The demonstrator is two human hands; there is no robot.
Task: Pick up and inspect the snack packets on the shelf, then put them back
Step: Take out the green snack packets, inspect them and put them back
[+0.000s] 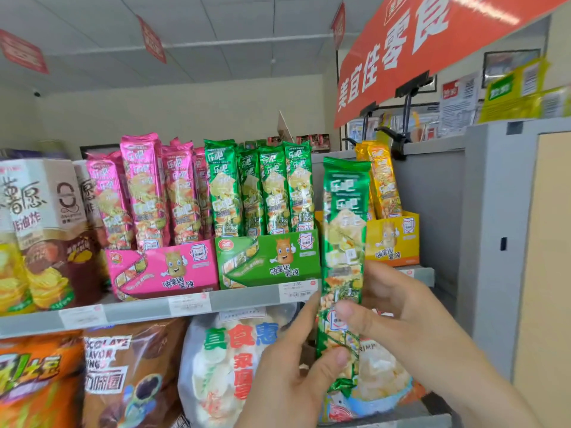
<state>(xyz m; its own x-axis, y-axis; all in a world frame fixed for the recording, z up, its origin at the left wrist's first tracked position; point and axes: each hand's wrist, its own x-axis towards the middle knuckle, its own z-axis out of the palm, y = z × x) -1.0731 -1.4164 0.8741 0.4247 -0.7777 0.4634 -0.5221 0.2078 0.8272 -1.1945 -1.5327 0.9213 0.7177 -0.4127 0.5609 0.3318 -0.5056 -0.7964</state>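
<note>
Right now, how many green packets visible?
5. Four packets stand in the green box; one green packet held by left hand and right hand. More may hide behind.

upper shelf (241, 299): grey, paper price tags (190, 304) on front lip | on it, left to right: brown-and-white cartons (46, 217), pink display box (167, 270), green display box (268, 257), yellow display box (392, 239), side by side | lower shelf (401, 421): orange bag (34, 381), brown bag (133, 375), clear cracker bag (216, 366) in a row

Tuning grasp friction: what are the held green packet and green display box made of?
The held green packet looks like glossy plastic film: bright sheen, crimped ends. The green display box is probably printed cardboard: duller surface, flat folded panels.
</note>
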